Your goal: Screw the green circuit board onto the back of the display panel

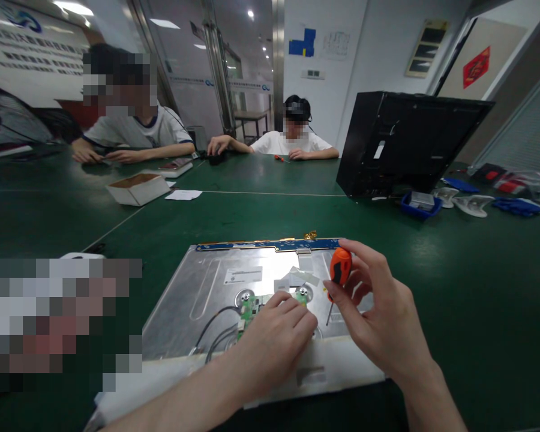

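A flat silver metal panel [198, 276] lies on the green table, with a blue circuit strip [270, 245] along its far edge. Near its middle sits a green circuit board [247, 307], with black cables running from its left side. My left hand [281, 330] rests over the board with fingers curled down; the fingertips and anything under them are hidden. My right hand [373, 300] holds an orange and black screwdriver [341, 267] by its handle, between thumb and fingers. The screwdriver's thin shaft points down over the right part of the panel.
A black monitor [414, 144] stands at the back right, beside a blue tray [420, 205] and blue gloves [519, 207]. An open white box [139, 189] and a paper [183, 195] lie at the back left. People sit across the table. The left foreground is pixelated.
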Available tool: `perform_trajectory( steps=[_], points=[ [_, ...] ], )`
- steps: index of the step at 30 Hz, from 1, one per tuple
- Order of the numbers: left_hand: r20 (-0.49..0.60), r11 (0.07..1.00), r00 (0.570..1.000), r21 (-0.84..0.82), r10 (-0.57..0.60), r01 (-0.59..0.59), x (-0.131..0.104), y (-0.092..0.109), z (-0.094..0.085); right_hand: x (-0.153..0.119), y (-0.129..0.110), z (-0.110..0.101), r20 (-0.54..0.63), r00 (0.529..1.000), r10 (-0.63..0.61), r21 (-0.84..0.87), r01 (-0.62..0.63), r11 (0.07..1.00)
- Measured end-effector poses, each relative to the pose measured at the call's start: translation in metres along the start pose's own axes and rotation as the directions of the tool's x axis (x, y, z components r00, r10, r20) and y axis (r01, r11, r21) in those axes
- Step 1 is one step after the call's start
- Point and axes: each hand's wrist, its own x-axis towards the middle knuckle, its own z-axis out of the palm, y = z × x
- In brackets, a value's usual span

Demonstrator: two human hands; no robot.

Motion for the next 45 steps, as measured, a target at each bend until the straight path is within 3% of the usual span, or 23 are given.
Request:
perform_trajectory(
  steps=[7, 16, 24, 31, 45],
  points=[
    [-0.087, 1.000, 0.996, 0.000, 0.014, -0.014, 0.000, -0.004, -0.003, 0.000, 0.001, 0.000, 0.016, 1.000, 0.002, 0.001, -0.002, 1.000],
    [0.010, 0.998, 1.000, -0.063, 0.015, -0.015, -0.001, -0.003, 0.001, -0.001, 0.002, -0.001, 0.019, 1.000, -0.008, -0.021, 0.008, 1.000],
    [0.089, 0.981, 0.995, -0.183, -0.047, 0.062, 0.001, 0.003, -0.002, 0.000, 0.002, -0.001, 0.024, 0.999, -0.040, -0.040, 0.041, 0.998],
    [0.093, 0.984, 0.991, -0.140, -0.098, 0.110, 0.003, 0.005, 0.000, 0.000, 0.001, -0.002, 0.036, 0.998, -0.051, -0.029, 0.052, 0.998],
    [0.091, 0.989, 0.992, -0.117, -0.083, 0.093, 0.003, 0.004, 0.001, 0.001, 0.003, -0.002, 0.033, 0.997, -0.067, -0.043, 0.068, 0.997]
  ],
)
